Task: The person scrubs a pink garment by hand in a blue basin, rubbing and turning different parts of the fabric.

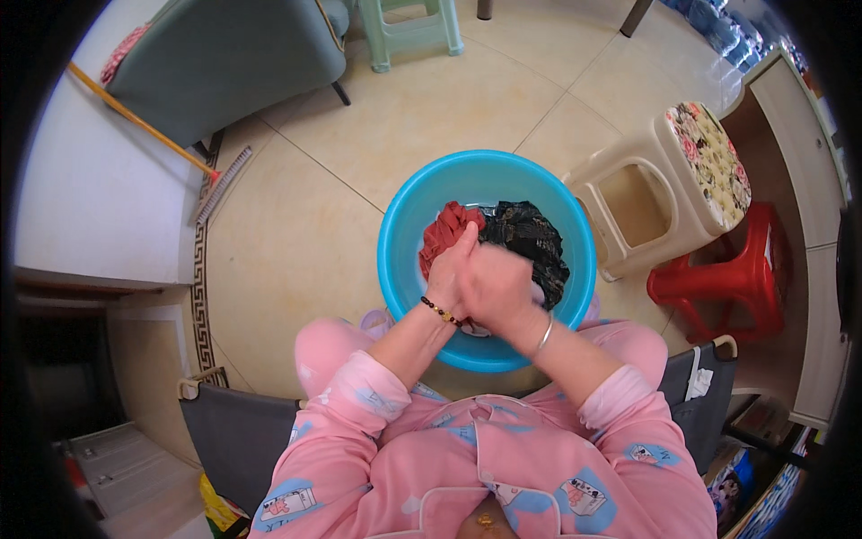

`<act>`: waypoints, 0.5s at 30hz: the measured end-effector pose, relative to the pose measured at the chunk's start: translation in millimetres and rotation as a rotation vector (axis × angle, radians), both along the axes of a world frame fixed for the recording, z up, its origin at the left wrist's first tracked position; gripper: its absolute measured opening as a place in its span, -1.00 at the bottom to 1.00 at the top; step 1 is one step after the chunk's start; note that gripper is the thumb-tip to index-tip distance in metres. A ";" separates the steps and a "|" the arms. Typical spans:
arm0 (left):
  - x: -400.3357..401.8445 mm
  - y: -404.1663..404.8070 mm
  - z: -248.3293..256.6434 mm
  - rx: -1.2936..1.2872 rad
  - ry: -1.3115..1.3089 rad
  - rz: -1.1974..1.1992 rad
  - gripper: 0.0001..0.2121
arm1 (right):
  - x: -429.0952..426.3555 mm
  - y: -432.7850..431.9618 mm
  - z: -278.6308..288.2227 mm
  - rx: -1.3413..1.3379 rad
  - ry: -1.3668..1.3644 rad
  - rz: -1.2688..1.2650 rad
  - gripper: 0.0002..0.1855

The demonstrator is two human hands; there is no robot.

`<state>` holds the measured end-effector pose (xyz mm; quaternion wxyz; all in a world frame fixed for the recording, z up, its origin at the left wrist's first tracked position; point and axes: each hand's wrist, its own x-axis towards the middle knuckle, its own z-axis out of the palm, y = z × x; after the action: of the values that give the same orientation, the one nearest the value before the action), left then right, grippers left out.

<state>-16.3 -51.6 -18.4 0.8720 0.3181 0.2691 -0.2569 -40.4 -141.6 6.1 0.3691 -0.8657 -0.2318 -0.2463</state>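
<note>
Over a blue plastic basin (397, 202), my left hand (450, 273) and my right hand (497, 279) are pressed together. My right hand is curled and blurred. My left thumb points up along the red cloth (450, 232) at the basin's left. Whatever lies between the palms is hidden. Just below my wrists a bit of pale and dark fabric (475, 329) shows. A black patterned garment (528, 239) lies crumpled in the right half of the basin, beyond my right hand.
Right of the basin are a beige plastic stool (636, 202) with a floral cushion (710, 165) and a red stool (720, 276). A broom (225, 185) leans at the left, near a grey-green armchair (236, 74). A pale green stool (411, 30) stands farther back.
</note>
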 end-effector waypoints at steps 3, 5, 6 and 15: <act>-10.0 -11.0 18.0 -0.090 -0.037 0.024 -0.77 | 38.4 -32.2 -7.3 0.032 0.382 -0.320 -0.65; -6.6 -1.2 -6.2 -0.043 -0.118 0.085 -0.79 | 36.0 -22.3 -8.6 0.161 0.407 -0.348 -0.59; -4.9 3.8 -11.6 -0.027 -0.128 0.119 -0.81 | 33.5 -18.1 -7.5 0.261 0.479 -0.319 -0.59; -12.8 -4.8 22.0 -0.221 0.036 -0.102 -0.68 | 28.0 -22.6 -11.2 0.184 0.218 -0.166 -0.68</act>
<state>-29.2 -56.4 3.6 0.8827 0.2285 0.2381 -0.3346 -12.3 -164.2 -5.0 0.4481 -0.8660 -0.0945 -0.2005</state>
